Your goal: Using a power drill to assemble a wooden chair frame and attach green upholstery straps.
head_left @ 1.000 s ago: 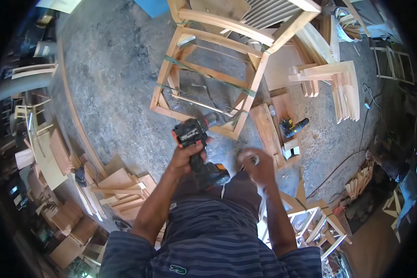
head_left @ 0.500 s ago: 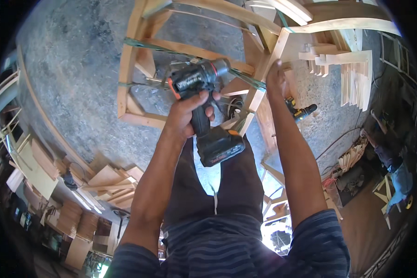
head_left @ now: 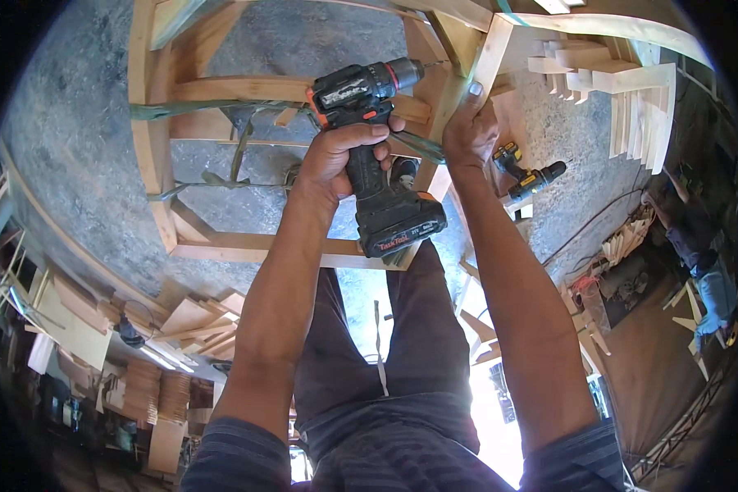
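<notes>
My left hand (head_left: 354, 156) is wrapped round the grip of a black and orange cordless drill (head_left: 394, 205), whose chuck with a thin bit points right toward a wooden bar. My right hand (head_left: 471, 135) grips the bar's right side, thumb up along it; some of its fingers are hidden. This bar belongs to a pale wooden frame (head_left: 152, 148) that spreads across the upper middle. Green strapping (head_left: 197, 108) is wound round the frame's rails and runs behind the drill. A yellow and black drill (head_left: 531, 176) lies on the floor beside my right forearm.
Cut curved wooden pieces (head_left: 644, 119) stand stacked at the upper right. Offcuts and boards (head_left: 201, 324) lie at the lower left. Another person (head_left: 701, 262) is at the far right, near a cable (head_left: 594, 220) on the concrete floor (head_left: 74, 139).
The drill in my left hand has moved up and slightly right, its bit now close to the bar. The frame appears larger and shifted left. My right hand still holds the bar.
</notes>
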Demonstrator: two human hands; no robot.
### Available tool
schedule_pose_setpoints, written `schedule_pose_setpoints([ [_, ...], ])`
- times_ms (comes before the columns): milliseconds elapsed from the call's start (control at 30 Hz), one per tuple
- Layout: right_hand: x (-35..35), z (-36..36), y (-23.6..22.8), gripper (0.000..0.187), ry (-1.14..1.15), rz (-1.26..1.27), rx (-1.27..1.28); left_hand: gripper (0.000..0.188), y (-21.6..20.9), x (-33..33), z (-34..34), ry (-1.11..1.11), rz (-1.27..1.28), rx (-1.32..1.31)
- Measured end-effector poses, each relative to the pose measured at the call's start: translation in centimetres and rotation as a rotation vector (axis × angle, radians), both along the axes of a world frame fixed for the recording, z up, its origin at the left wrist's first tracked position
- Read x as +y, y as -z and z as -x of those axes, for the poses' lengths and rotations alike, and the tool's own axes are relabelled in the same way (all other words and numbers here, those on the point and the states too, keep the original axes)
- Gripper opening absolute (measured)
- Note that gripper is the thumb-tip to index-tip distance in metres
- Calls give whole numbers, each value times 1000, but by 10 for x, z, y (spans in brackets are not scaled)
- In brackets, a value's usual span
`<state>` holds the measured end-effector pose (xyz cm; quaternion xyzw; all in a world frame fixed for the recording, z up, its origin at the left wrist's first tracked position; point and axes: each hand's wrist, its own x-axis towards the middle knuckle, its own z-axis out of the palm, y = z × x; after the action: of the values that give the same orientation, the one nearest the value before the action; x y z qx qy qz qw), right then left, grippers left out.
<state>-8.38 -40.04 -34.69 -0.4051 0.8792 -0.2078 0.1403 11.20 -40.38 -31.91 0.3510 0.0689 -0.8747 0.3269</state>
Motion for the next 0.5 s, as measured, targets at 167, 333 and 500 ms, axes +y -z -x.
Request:
schedule_pose_setpoints([
  [167, -1, -4, -3, 50, 15, 4, 16, 39, 2, -6, 5, -9, 9, 54],
  [333, -1, -3, -3, 50, 13, -5, 7, 41, 5, -20, 10, 38, 41, 33],
  [500, 1, -4, -6, 51, 9, -14, -12, 42, 3, -31, 14, 92, 56, 13],
])
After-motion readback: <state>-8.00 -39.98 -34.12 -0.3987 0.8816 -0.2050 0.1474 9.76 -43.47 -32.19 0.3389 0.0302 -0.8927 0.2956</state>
